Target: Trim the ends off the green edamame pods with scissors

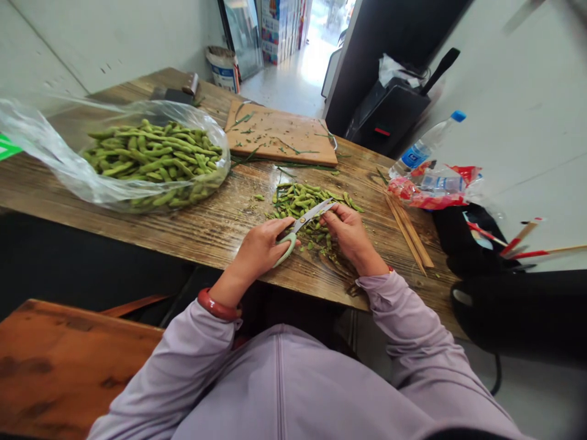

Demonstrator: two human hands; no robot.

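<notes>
Dark-grained wooden bench is running diagonally across the view, green scraps scattering over it. White walls are closing in both sides; pale floor is glaring toward a bright opening. Clear bag of green pods is sitting left, cutting board is lying at the far side with stems on it, chopsticks are resting right, below a blue-capped bottle and red wrapper. Orange-brown wooden seat is showing lower left, cut off by the frame. Black object at right is running out of frame, can't identify. Green patch is getting cropped at the left edge. Left hand is hiding part of the scissors handles; its fingers are gripping them. Right hand is pinching its fingers on what looks like a single pod, mostly covered, right by the blade tips. Scissors are hovering above the near side of the pod pile, between the hands. Tips are pointing away from the wearer and rightward, handles toward left palm; long axis is slanting, near-left to far-right.
</notes>
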